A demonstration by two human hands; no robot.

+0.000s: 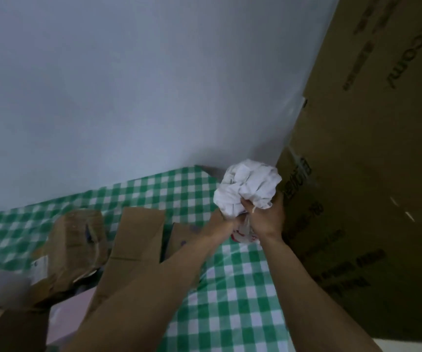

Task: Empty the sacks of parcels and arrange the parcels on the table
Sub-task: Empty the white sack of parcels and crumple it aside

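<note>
Holding a crumpled white sack (248, 185) in both hands, just left of the tall cardboard box (370, 174).

Gripped at its bunched lower part by the left hand (223, 219), fingers curled tight into the material; clasped from the other side by the right hand (265, 219), thumb and fingers likewise wrapped round it, pressed close against the left. Raised above the green-checked table (243, 288), close to the pale wall (128, 97) and nearly touching the tall cardboard box. Below the fists, a trailing bit of sack with red print. Well left of the tall cardboard box, on the table: an open-flapped parcel (138, 237), partly behind the left forearm, and just beyond it a taped parcel (75, 247) with a white label, lying tilted.
</note>
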